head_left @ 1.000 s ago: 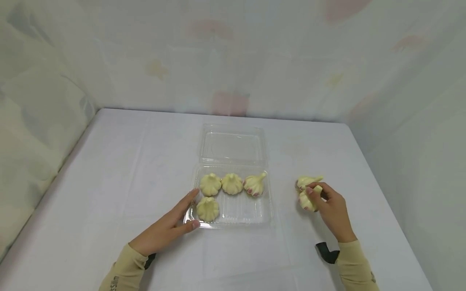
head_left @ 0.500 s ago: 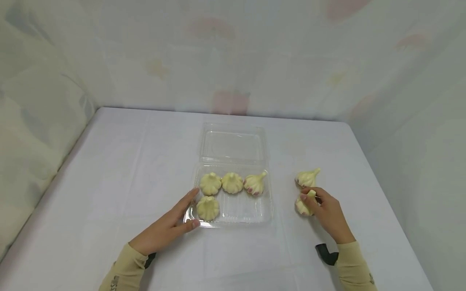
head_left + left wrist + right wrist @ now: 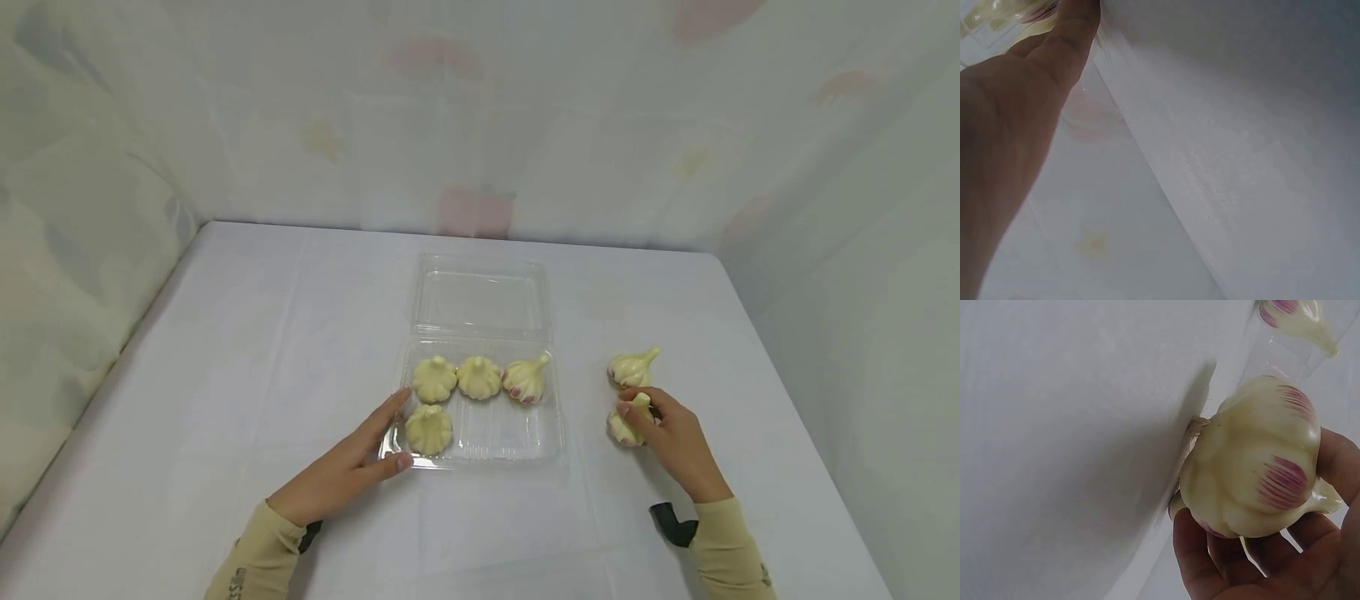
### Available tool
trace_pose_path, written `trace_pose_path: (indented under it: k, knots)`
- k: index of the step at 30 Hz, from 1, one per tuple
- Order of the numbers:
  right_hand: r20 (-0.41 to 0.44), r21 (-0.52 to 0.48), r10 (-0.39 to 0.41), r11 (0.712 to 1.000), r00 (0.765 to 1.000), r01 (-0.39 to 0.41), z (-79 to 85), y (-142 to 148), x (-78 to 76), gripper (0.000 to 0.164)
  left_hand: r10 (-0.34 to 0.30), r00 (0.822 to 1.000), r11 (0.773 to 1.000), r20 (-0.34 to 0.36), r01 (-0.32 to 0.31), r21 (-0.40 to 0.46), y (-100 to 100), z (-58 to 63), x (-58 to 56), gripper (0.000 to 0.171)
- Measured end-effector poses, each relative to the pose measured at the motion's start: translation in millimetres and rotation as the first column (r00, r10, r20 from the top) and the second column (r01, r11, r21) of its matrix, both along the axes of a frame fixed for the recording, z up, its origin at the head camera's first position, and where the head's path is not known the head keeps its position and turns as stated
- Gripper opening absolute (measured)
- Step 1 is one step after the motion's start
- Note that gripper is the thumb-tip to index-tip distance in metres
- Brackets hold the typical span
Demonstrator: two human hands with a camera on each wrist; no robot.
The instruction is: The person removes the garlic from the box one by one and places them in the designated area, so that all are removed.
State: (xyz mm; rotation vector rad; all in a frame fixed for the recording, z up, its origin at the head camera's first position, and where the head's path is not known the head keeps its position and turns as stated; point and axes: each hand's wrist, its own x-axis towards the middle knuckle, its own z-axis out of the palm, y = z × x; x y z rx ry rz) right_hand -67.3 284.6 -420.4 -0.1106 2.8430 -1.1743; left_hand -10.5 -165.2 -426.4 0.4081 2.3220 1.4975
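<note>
A garlic bulb (image 3: pixel 1254 462) with purple streaks is gripped by my right hand (image 3: pixel 678 442), thumb on one side and curled fingers on the other. A second garlic bulb (image 3: pixel 632 367) lies on the table just beyond it. To the left stands a clear plastic clamshell box (image 3: pixel 502 437), its lid laid back. Inside are a back row of three bulbs, with a purple-marked garlic bulb (image 3: pixel 525 380) at its right end, and another garlic bulb (image 3: pixel 428 431) at front left. My left hand (image 3: pixel 341 471) touches the box's left side with fingers extended and thumb at the front corner.
The raised-back lid (image 3: pixel 480 300) lies behind the box. A white cloth covers the table (image 3: pixel 300 333). Patterned fabric (image 3: pixel 480 117) hangs behind it and along both sides. A black band piece (image 3: pixel 673 525) shows by the right sleeve.
My right hand has shifted slightly left and toward me with its garlic bulb. The bulb beyond it has turned a little, its stem now higher. My left hand stays put.
</note>
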Motion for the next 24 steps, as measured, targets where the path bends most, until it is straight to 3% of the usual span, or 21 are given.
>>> trace_pose_path:
  k: [24]
  knots:
    - [-0.084, -0.018, 0.035, 0.999, 0.996, -0.037, 6.0, 0.7, -1.5, 0.033, 0.002, 1.000, 1.000, 0.016, -0.002, -0.008, 0.1, 1.0, -0.4, 0.080]
